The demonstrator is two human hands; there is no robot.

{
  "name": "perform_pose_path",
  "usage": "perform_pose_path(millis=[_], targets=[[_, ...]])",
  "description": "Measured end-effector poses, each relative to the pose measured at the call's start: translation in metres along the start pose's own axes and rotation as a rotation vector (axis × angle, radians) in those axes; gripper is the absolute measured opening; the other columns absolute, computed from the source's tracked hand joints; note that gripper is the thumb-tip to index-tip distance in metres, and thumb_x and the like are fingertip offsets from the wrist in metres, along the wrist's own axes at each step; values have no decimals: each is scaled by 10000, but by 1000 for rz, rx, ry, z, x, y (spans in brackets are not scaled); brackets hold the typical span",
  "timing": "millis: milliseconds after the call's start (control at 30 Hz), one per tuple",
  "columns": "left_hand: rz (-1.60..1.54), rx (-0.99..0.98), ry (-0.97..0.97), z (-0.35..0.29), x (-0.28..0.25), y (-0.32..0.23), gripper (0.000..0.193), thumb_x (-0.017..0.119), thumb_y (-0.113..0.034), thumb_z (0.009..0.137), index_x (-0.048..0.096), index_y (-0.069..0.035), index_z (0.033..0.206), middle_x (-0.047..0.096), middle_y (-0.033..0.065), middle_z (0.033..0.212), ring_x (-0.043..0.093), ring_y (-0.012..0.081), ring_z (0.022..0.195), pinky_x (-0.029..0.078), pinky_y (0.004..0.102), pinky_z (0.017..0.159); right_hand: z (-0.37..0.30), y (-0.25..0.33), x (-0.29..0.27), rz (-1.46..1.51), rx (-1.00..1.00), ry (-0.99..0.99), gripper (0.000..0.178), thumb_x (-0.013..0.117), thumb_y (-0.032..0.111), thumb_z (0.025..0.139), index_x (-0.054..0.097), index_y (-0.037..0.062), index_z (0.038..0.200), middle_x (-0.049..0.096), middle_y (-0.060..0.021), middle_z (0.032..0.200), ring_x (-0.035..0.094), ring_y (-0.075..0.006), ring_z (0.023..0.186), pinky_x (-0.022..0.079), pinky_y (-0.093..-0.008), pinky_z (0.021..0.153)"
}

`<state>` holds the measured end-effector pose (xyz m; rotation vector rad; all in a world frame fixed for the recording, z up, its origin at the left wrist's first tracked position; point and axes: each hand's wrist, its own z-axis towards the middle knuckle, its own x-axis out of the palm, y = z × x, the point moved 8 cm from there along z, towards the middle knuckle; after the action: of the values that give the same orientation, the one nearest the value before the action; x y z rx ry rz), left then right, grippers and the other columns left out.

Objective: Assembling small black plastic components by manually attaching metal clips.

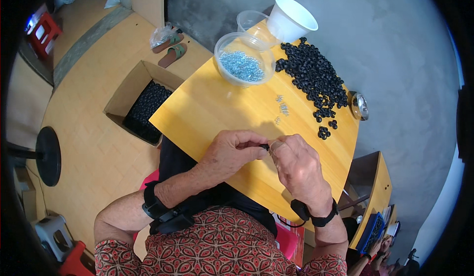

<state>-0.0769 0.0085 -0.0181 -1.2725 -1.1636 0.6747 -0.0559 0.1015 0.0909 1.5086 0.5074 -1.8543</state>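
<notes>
Above the near part of the wooden table, both hands meet at the fingertips. My left hand (234, 152) pinches a small round black part (265, 147) between thumb and index finger. Close against it, my right hand (300, 165) has its fingers closed together; what they grip is hidden. Just beyond the hands lie a few small silver metal pieces (283, 109). A clear plastic tub (244, 81) holds many similar bluish-silver pieces. To its right spreads a pile of small black ring-shaped parts (316, 73), with several loose ones nearer.
A white tub (291, 16) and another clear tub (253, 21) stand at the table's far edge. A shiny metal bowl (361, 106) sits at the right edge. Left on the floor, a cardboard box (121, 90) contains black parts. Another person's hand (375, 249) shows at lower right.
</notes>
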Motion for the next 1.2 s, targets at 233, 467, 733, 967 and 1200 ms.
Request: perform_pose_path(millis=[233, 467, 733, 967, 1200], targets=[[-3, 26, 3, 2, 1, 2, 201, 679, -69, 885, 657, 15, 1066, 675, 19, 947, 612, 65, 883, 503, 221, 809, -8, -27, 7, 455, 210, -116, 141, 645, -81, 754, 626, -27, 883, 623, -144, 829, 633, -285, 742, 513, -339, 655], [-66, 66, -22, 0, 3, 2, 208, 656, -53, 876, 647, 38, 1062, 663, 34, 930, 603, 78, 869, 499, 233, 795, -23, -30, 17, 555, 350, -285, 100, 665, -43, 818, 651, -30, 916, 641, -142, 833, 641, -227, 743, 505, -292, 671], [-93, 63, -16, 1, 3, 0, 180, 637, -47, 887, 650, 20, 1053, 665, 29, 953, 606, 82, 897, 495, 244, 831, -31, -20, 26, 476, 365, -384, 198, 673, -47, 798, 652, -42, 995, 630, -170, 919, 640, -264, 805, 515, -312, 715], [-34, 62, -39, 4, 1, 2, 164, 616, -37, 886, 662, 22, 1032, 677, 44, 952, 625, 101, 900, 499, 253, 828, -28, -7, 25, 227, 268, -430, 245, 666, -58, 777, 660, -34, 1021, 620, -186, 906, 633, -306, 802, 526, -338, 710], [-95, 77, 20, 6, 4, 2, 164, 622, -42, 902, 654, 5, 1056, 663, 22, 989, 606, 80, 925, 491, 243, 853, -29, -28, 19, 536, 370, -339, 235, 676, -36, 790, 660, -35, 1024, 621, -171, 910, 622, -282, 771, 517, -340, 678]])
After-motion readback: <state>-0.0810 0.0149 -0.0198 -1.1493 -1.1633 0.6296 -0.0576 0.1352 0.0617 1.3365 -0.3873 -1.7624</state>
